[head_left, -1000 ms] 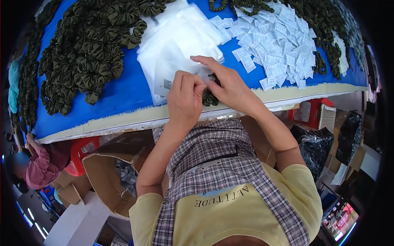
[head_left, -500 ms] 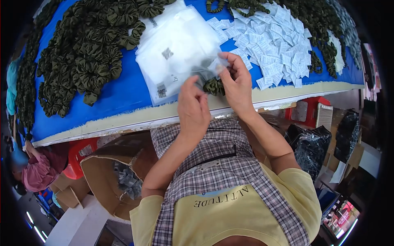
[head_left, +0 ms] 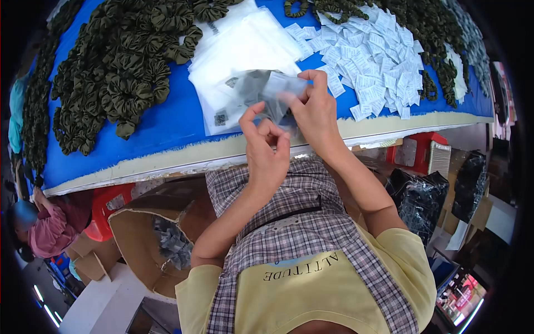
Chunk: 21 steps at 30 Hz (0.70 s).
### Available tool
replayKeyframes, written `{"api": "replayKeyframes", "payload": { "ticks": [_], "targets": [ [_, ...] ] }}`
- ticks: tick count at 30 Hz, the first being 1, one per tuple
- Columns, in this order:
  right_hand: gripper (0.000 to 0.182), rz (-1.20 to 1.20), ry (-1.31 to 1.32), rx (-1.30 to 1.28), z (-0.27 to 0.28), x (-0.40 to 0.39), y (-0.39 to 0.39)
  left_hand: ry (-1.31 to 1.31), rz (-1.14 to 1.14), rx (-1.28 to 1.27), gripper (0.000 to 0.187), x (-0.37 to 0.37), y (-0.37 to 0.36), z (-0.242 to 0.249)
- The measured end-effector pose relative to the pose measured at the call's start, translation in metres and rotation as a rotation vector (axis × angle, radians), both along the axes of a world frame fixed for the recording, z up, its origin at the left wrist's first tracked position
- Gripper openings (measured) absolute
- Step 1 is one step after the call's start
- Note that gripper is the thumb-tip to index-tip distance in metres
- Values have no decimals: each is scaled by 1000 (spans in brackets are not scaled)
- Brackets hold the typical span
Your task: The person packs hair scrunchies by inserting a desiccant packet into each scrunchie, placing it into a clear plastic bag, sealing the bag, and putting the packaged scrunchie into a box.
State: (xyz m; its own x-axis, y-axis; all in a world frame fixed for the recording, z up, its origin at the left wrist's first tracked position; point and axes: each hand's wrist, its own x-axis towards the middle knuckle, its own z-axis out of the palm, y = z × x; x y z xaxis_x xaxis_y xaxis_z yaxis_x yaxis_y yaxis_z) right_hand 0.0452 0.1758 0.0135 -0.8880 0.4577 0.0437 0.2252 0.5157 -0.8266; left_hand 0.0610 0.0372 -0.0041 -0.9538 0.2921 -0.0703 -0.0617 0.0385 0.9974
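Note:
A clear plastic bag (head_left: 253, 89) is raised off the stack of frosted bags (head_left: 239, 50) and spans both hands. My left hand (head_left: 265, 147) is closed, with curled fingers at the bag's lower edge. My right hand (head_left: 317, 114) pinches the bag's right side, close to a small white label (head_left: 285, 84) that is blurred by motion. Something dark shows through the plastic between the hands; its outline is too smeared to make out.
Dark green scrunchies (head_left: 122, 61) are heaped left of the bags on the blue-covered table (head_left: 158, 131). White printed labels (head_left: 372, 67) lie piled to the right. Below stand a cardboard box (head_left: 139, 245) and a red stool (head_left: 420, 150). Another person's pink sleeve (head_left: 53, 228) is at far left.
The top bag has lifted and bent up from the stack. The dark green scrunchie seen under my right hand is now mostly hidden. My left fingers have curled further in at the bag.

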Motion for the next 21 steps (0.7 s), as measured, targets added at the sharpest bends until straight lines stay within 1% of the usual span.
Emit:
{"api": "replayKeyframes", "payload": {
  "ticks": [1, 2, 6, 7, 11, 12, 16, 17, 21],
  "targets": [
    [47, -30, -14, 79, -2, -2, -3, -43, 2, 34, 67, 2, -2, 0],
    [47, -26, -15, 74, -4, -2, -5, -43, 6, 29, 67, 2, -5, 3],
    [38, 70, 165, 131, -7, 3, -6, -80, 104, -132, 66, -3, -11, 25],
    [38, 74, 166, 129, -6, 3, -7, -81, 108, -133, 66, -5, -12, 29],
    [31, 60, 90, 211, 2, 5, -8, 132, 63, -631, 64, -26, -9, 35],
    [31, 61, 91, 209, 1, 3, -9, 132, 64, -633, 64, -27, -11, 33],
    [24, -41, -4, 517, -10, -13, -9, 188, 0, -678, 62, -25, -19, 15],
    [24, -43, -3, 515, -10, -12, -8, 189, -1, -679, 62, -24, -19, 13],
    [22, -13, 194, 567, -7, -10, -8, 119, 111, -560, 59, -24, -19, 8]
  ]
}}
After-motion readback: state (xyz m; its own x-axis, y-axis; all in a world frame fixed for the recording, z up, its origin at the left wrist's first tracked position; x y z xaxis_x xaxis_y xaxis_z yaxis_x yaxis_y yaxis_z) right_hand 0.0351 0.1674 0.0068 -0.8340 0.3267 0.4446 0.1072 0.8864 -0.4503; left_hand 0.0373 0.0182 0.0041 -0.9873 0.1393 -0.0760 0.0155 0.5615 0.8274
